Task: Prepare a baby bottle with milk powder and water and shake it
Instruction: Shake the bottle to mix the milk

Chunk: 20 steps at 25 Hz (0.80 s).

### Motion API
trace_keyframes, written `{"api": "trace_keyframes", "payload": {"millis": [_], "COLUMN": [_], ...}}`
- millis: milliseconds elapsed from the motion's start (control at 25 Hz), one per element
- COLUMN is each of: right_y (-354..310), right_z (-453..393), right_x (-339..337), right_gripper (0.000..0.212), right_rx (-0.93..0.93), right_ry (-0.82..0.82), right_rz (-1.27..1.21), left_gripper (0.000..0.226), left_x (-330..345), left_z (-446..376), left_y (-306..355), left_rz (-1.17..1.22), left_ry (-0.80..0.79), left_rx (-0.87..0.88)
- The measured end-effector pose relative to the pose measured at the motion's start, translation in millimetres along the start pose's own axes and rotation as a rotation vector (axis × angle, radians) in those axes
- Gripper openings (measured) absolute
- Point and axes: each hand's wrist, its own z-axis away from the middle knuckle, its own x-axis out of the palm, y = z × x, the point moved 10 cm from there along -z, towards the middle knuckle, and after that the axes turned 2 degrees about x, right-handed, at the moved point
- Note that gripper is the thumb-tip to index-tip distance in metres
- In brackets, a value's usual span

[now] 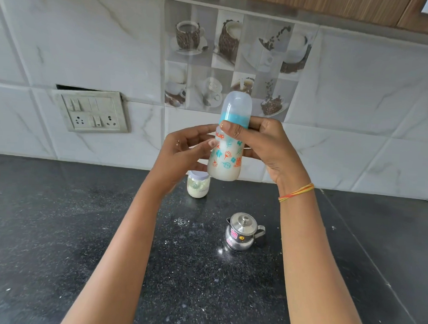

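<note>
A baby bottle (pixel 227 160) with a blue collar, a clear cap and orange and teal flower prints is held upright above the black counter. White milky liquid fills its lower part. My right hand (pixel 266 146) grips the bottle just below the collar, thumb across the front. My left hand (pixel 186 152) holds the bottle's left side with fingers and thumb. Behind and below the bottle a small jar of milk powder (pixel 198 185) with a white lid stands on the counter. A small steel kettle (pixel 243 232) with its lid on stands in front of it.
The black speckled counter (pixel 77 241) carries spilled white powder around the kettle. A switch and socket panel (pixel 93 112) sits on the tiled wall at left. Wooden cabinets hang above.
</note>
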Motion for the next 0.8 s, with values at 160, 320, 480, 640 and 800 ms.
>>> {"api": "trace_keyframes", "payload": {"millis": [160,320,480,640,800], "right_y": [-1.9,-0.2,10.0,40.6,98.9], "right_z": [-4.7,-8.9,-16.7,-36.3,-67.4], "right_x": [-3.0,-4.1,-6.0,-7.4,-6.7], "right_gripper": [0.032,0.029,0.03,0.036,0.031], "right_rx": [-0.009,-0.013,0.001,0.039,0.069], "right_ry": [-0.011,-0.025,-0.029,-0.015,0.002], "right_rz": [0.022,0.029,0.036,0.049,0.12], "left_gripper": [0.027,0.026,0.026,0.028,0.033], "left_x": [0.3,0.3,1.3,-0.7,-5.0], "left_z": [-2.9,-5.5,-11.5,-25.2,-47.1], "left_y": [-0.3,-1.2,-10.9,-44.2,-109.8], "left_rz": [-0.005,-0.021,-0.036,-0.056,-0.148], "left_ry": [0.01,0.022,0.016,-0.009,-0.017], "left_rx": [0.001,0.0,-0.014,-0.083,-0.194]}}
